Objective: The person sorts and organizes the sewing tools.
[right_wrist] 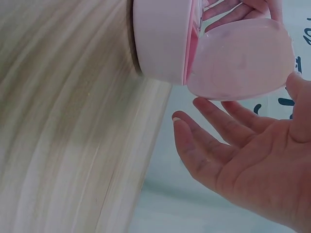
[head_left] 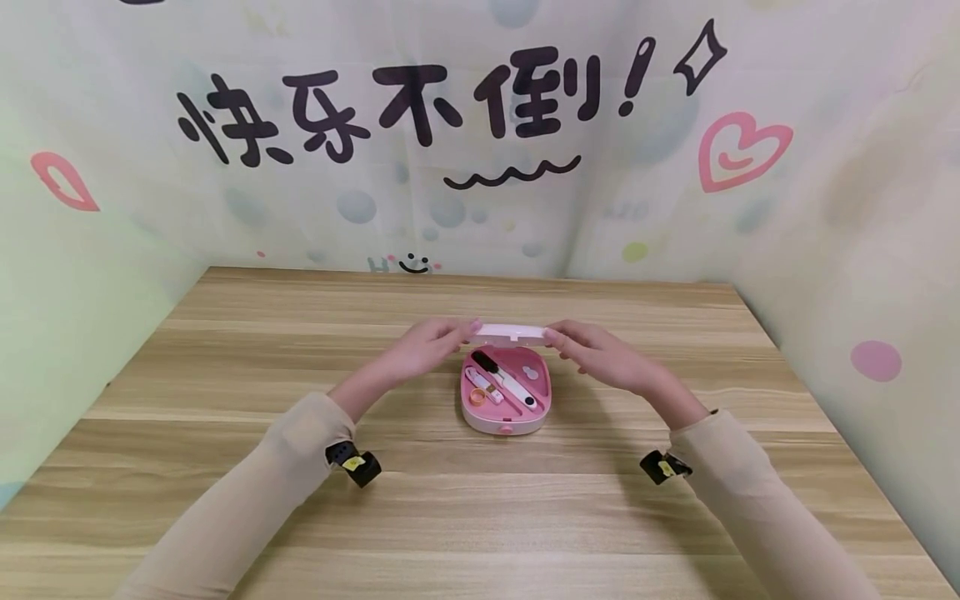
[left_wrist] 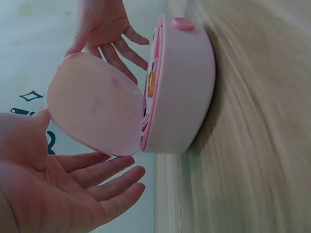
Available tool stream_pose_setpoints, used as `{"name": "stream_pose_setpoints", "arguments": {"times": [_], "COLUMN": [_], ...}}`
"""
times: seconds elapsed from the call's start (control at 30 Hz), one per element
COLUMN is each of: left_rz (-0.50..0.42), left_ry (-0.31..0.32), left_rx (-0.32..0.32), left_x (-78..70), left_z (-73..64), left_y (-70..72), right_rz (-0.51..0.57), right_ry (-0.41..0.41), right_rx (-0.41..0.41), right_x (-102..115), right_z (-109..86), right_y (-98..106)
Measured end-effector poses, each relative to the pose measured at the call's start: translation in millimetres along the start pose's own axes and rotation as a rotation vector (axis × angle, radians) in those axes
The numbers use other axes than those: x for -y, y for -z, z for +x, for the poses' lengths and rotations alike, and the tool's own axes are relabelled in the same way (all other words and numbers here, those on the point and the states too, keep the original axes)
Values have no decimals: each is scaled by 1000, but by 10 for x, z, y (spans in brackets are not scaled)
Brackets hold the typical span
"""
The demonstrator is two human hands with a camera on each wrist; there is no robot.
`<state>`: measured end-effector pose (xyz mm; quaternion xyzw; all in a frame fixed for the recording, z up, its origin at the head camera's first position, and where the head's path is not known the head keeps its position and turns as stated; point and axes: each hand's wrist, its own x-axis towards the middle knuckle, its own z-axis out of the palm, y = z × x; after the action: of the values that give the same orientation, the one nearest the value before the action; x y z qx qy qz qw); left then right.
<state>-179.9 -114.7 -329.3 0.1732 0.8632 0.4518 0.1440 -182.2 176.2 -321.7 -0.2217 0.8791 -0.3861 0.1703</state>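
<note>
A small white box (head_left: 480,425) with a pink interior stands on the table, its lid (head_left: 513,335) raised at the back. At the lid's left edge is my left hand (head_left: 420,347), with the thumb on the rim and the fingers behind. My right hand (head_left: 606,358) holds the right edge the same way. Inside lie a white-handled brush (head_left: 517,388) with dark bristles, a white cord (head_left: 480,379), a gold ring (head_left: 477,397) and a small pale piece (head_left: 530,372). In the left wrist view, the lid (left_wrist: 97,104) stands between both hands.
The wood-grain table (head_left: 480,517) reaches back to a printed cloth (head_left: 450,208) with dark lettering. Cloth also hangs along both sides. A black strap device (head_left: 356,464) sits on the left wrist and another (head_left: 663,467) on the right.
</note>
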Motion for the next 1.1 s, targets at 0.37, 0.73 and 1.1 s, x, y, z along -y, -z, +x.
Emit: {"name": "stream_pose_setpoints", "arguments": {"times": [0.37, 0.73, 1.1], "left_rz": [39, 27, 36], "left_ry": [-81, -101, -116], "left_rx": [8, 58, 113], "left_x": [76, 132, 257], "left_z": [-125, -186, -178], "left_y": [-68, -92, -140], "right_rz": [-59, 57, -5], "right_ry": [57, 134, 143], "right_rx": [-30, -7, -27], "right_x": [-43, -159, -222], "right_z": [-105, -151, -220], "right_y": [-117, -213, -321]}}
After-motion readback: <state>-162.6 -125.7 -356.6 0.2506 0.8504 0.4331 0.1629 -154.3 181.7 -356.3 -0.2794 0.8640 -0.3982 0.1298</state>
